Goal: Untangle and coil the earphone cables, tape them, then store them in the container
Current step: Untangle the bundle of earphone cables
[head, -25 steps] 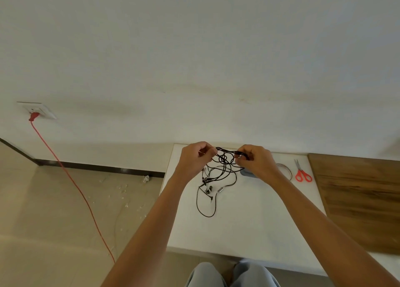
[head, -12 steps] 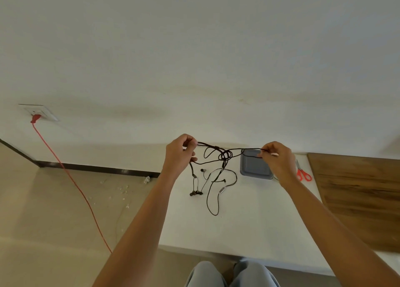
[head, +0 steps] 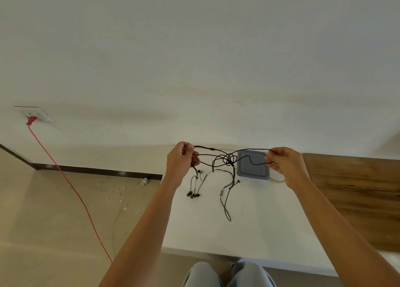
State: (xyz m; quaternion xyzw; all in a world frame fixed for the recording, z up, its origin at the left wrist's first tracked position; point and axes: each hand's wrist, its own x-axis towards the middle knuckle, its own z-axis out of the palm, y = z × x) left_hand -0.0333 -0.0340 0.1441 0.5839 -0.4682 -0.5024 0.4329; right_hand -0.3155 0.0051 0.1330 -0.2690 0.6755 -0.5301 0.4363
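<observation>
Step in hand: untangling. The earphone cables (head: 228, 160) are stretched between both hands, with a knot of loops held up at the centre of the frame.
Left hand (head: 184, 163): its fingers are curled tight round several strands, left of centre. The earbuds (head: 192, 194) hang below it.
Right hand (head: 283, 163): a loop of cable is pinched between thumb and fingers, right of centre.
Cables' place: they are held above the white worktop (head: 259, 221). The inline remote (head: 221, 193) and jack plug (head: 239, 181) trail below the knot, and whether they touch the surface cannot be told.
Container (head: 252, 171): grey and square with its lid on, it stands at the back of the worktop behind the right-hand loop.
Progress: judged early. No coil is formed, no tape is applied, and nothing is seen stored.
Next move: slack is judged to be needed at the knot rather than more pull. A free end, the jack plug or an earbud, would have to be fed back through the loops.
Risk: the knot may be tightened if the strands are drawn further apart.
Writing: none can be read, and no brand or label is made out on the cables or container.
</observation>
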